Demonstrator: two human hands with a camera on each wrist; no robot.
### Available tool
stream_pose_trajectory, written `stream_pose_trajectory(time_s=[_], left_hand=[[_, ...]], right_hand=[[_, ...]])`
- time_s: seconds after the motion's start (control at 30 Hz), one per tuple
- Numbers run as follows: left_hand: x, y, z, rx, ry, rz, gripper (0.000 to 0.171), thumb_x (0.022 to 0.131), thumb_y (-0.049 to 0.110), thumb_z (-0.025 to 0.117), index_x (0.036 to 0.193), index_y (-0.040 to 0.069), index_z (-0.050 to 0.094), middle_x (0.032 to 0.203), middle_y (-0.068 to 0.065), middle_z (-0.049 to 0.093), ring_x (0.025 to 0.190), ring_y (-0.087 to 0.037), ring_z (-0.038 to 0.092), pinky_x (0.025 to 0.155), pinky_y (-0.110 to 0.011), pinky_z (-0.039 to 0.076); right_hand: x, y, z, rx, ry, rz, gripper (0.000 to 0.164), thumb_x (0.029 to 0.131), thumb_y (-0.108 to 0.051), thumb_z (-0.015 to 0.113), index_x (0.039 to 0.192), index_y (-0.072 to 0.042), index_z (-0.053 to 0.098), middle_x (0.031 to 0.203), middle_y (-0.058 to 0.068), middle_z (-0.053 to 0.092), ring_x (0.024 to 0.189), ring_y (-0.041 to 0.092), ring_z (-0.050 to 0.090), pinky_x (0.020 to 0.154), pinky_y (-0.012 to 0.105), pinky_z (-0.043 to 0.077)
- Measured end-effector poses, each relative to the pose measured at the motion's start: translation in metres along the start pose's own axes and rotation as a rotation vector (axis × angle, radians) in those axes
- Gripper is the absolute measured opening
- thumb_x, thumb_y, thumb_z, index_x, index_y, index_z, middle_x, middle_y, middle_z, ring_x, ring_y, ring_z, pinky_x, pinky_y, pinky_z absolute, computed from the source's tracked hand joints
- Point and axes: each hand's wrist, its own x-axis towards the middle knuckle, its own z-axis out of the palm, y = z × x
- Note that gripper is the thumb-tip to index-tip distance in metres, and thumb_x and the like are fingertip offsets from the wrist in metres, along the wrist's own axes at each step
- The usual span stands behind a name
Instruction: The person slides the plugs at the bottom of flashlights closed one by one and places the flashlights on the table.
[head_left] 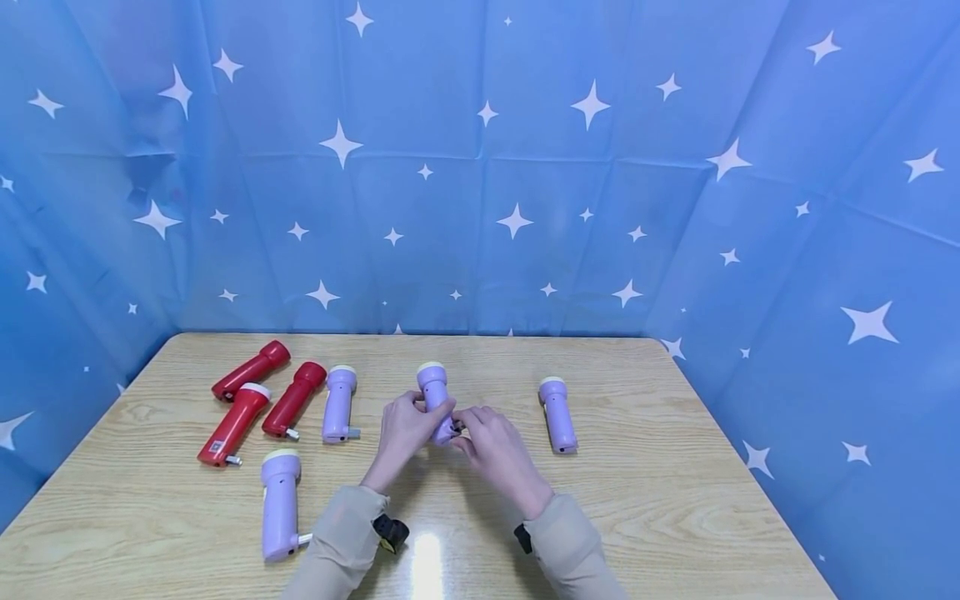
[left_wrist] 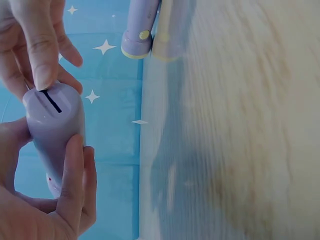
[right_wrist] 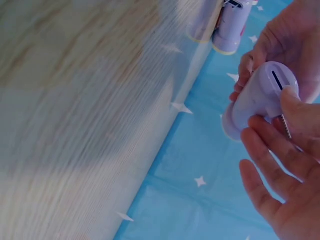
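Observation:
A purple flashlight [head_left: 433,387] with a pale yellow head rim is held above the table, head pointing away from me. My left hand [head_left: 408,427] grips its body, thumb on one side and fingers on the other. At the tail end, my right hand [head_left: 489,446] pinches the flashlight's edge with thumb and fingers. The right wrist view shows a thin metal prong [right_wrist: 285,127] sticking out of the tail between the right thumb and fingers. A dark slot [left_wrist: 52,101] runs across the flashlight's end face in the left wrist view.
Three red flashlights [head_left: 296,398] lie at the left of the wooden table [head_left: 660,500]. Purple flashlights lie around the hands: one [head_left: 340,406] beside the red ones, one [head_left: 280,508] nearer me, one [head_left: 558,417] on the right. A blue starred curtain [head_left: 480,192] hangs behind.

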Motion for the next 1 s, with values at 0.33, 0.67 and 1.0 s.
stream_pose_trajectory(time_s=[0.33, 0.67, 1.0], left_hand=[[-0.0011, 0.0027, 0.0018, -0.043, -0.013, -0.020, 0.056, 0.076, 0.044, 0.073, 0.106, -0.003, 0.061, 0.085, -0.015, 0.069, 0.066, -0.018, 0.061, 0.054, -0.024, 0.045], [-0.0028, 0.0067, 0.0026, -0.009, 0.025, 0.001, 0.055, 0.075, 0.041, 0.073, 0.106, -0.002, 0.059, 0.080, -0.013, 0.068, 0.063, -0.017, 0.060, 0.052, -0.024, 0.042], [-0.0045, 0.0097, 0.0015, 0.024, 0.043, 0.011, 0.056, 0.074, 0.043, 0.073, 0.106, -0.001, 0.059, 0.079, -0.012, 0.068, 0.063, -0.017, 0.060, 0.054, -0.025, 0.043]], right_hand=[[0.0004, -0.0003, 0.0014, -0.008, 0.040, 0.010, 0.022, 0.076, -0.013, 0.076, 0.093, -0.006, 0.065, 0.085, 0.004, 0.067, 0.078, 0.016, 0.063, 0.069, 0.028, 0.052], [0.0035, -0.0022, -0.0016, -0.035, 0.056, 0.014, 0.022, 0.073, -0.012, 0.078, 0.087, -0.008, 0.062, 0.082, 0.002, 0.065, 0.074, 0.015, 0.060, 0.065, 0.026, 0.050], [0.0057, -0.0050, -0.0047, -0.045, 0.053, 0.030, 0.022, 0.071, -0.013, 0.079, 0.083, -0.008, 0.062, 0.079, 0.002, 0.065, 0.071, 0.014, 0.059, 0.061, 0.025, 0.049]])
